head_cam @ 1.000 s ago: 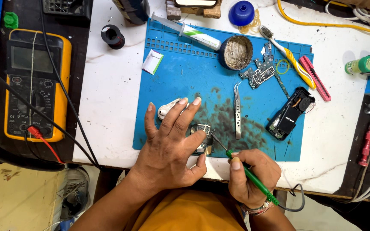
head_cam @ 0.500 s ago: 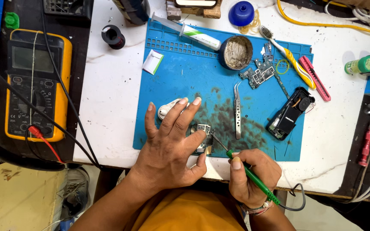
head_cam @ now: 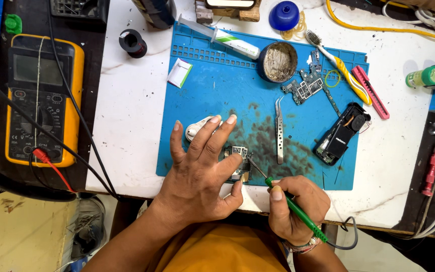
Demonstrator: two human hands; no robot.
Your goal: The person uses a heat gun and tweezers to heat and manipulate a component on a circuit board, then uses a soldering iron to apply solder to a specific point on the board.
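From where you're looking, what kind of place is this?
Most likely a small electronics repair bench. The right hand holds a green soldering iron to a small circuit board steadied by the left hand on a blue work mat; a yellow multimeter sits nearby.

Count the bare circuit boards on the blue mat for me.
2: one small circuit board pinned under the left hand, at the soldering iron tip; one larger board beside the round tin. Others may be hidden.
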